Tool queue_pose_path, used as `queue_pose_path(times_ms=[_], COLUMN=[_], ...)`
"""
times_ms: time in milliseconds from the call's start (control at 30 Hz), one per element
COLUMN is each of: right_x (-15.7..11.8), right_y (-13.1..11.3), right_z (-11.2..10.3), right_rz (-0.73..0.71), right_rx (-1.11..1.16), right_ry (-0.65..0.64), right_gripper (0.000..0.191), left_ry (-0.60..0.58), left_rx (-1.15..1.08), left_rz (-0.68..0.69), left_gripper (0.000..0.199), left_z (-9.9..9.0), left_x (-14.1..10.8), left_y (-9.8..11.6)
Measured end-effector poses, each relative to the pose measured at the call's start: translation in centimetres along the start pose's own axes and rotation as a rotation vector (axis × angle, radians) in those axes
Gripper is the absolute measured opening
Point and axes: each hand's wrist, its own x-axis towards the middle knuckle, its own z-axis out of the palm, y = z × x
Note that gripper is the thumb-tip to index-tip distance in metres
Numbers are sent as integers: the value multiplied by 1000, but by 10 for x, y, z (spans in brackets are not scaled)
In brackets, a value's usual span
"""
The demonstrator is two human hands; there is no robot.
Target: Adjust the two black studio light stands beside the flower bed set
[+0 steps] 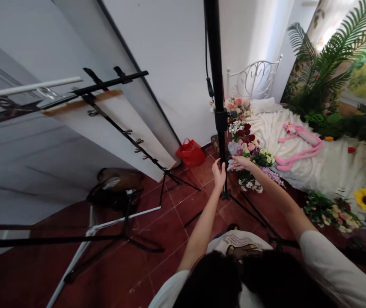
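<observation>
A black light stand [221, 122] rises upright in front of me, with a collar and side knob part-way up its pole. My left hand [219, 174] is just left of the lower pole, its fingers pointing up and the thumb apart. From the right, my right hand [241, 163] reaches toward the same pole with its fingers loosely stretched out. Nothing shows in either hand. Whether the fingertips touch the pole I cannot tell. A black cable [206, 55] hangs alongside the upper pole. The stand's legs [247, 209] spread over the floor below my hands.
To the left, a backdrop stand [115, 115] holds white boards with clips. White and black stand legs [105, 224] cross the red tile floor [166, 239]. A red bag [191, 153] sits by the wall. Right are artificial flowers [250, 147] and a bed with a pink plush toy [305, 139].
</observation>
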Motion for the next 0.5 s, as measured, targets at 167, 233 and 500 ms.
queue_pose_path(times_ms=[167,233,500], right_x=[14,10,-12], right_y=[-36,-44,-54], right_z=[-5,-8,7], right_rz=[107,30,-443], right_rx=[-187,-170,-209], right_ry=[-160,-215,-187], right_gripper=[14,9,17], left_ry=[-54,-72,-67], left_rx=[-14,-14,3], left_rz=[-20,-26,-28], left_gripper=[46,46,45], left_z=[7,7,7], left_x=[13,16,20], left_y=[-1,-2,-6])
